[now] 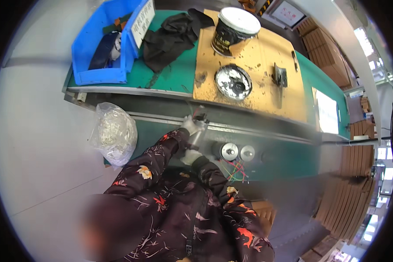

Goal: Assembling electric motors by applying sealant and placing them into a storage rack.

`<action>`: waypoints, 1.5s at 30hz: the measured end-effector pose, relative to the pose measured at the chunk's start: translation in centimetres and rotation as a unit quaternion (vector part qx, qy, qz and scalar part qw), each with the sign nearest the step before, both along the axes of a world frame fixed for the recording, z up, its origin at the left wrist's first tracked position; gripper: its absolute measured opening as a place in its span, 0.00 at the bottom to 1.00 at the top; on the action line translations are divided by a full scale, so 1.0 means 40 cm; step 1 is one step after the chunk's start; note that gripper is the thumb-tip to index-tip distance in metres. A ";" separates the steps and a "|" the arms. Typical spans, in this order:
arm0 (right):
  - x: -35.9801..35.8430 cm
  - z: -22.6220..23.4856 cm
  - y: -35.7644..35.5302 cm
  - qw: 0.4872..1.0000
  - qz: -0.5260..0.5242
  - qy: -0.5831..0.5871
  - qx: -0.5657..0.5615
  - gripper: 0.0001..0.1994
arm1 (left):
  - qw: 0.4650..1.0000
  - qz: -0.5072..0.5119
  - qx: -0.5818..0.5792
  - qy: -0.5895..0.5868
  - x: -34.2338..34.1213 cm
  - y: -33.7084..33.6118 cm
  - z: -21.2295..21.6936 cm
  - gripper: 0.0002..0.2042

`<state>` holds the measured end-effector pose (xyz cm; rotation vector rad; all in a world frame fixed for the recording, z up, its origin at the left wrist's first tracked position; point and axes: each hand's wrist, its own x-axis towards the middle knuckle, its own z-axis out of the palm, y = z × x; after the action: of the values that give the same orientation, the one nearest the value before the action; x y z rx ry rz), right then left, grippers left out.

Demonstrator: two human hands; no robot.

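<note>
Viewing through the head camera, I record both gloved hands at a tilted silver cylinder, located in front of the worn patterned jacket, over the lower green surface. I cannot establish whether it rests there or is held clear.

The left hand is closed around the cylinder's upper part; a dark fitting sits at that end. The right hand is at the lower end; blur hides its fingers, so I cannot tell whether they grip or lie spread.

To the right, two round motors stand side by side, with red, green and yellow wires just below them. To the left I note a clear plastic bag with pale contents.

On the upper bench, a brown cardboard sheet carries a smeared bucket, a round dish of black and white residue, and a scraper. A dark cloth and a blue bin lie left of it.
</note>
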<state>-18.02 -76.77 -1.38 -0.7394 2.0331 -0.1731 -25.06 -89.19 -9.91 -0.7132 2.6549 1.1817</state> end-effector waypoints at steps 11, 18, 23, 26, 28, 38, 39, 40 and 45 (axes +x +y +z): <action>0.072 0.203 0.401 0.931 -0.230 -0.021 -0.283 0.20 | 0.990 -0.046 -0.067 -0.111 0.026 0.134 0.141 0.37; 0.031 0.172 0.463 0.933 -0.182 0.007 -0.311 0.20 | 0.990 0.008 -0.073 0.116 0.191 0.283 0.403 0.42; 0.012 0.146 0.415 0.937 -0.074 -0.044 -0.339 0.16 | 0.972 0.048 -0.127 0.190 0.260 0.328 0.381 0.44; 0.016 0.090 0.423 0.939 -0.005 0.031 -0.341 0.16 | 0.975 0.091 -0.107 0.170 0.248 0.340 0.413 0.43; 0.008 0.026 0.442 0.895 0.069 0.117 -0.426 0.17 | 0.976 0.114 -0.096 0.159 0.266 0.346 0.417 0.45; 0.048 0.254 0.235 0.859 -0.051 0.046 -0.507 0.13 | 0.940 0.255 0.225 -0.030 0.545 0.369 0.440 0.14; 0.069 0.258 0.191 0.875 -0.004 -0.043 -0.483 0.16 | 0.943 0.116 0.171 0.262 0.596 0.390 0.291 0.11; 0.040 0.193 0.170 0.885 0.000 -0.093 -0.457 0.18 | 0.967 -0.018 0.249 0.053 0.571 0.357 0.394 0.13; -0.017 -0.160 0.149 0.928 0.203 -0.028 -0.310 0.23 | 0.942 -0.164 0.251 0.151 0.584 0.069 0.464 0.24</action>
<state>-18.72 -70.80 -7.77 -1.5098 1.7217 -0.6027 -1.70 -86.43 8.66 -0.0001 2.3746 1.8661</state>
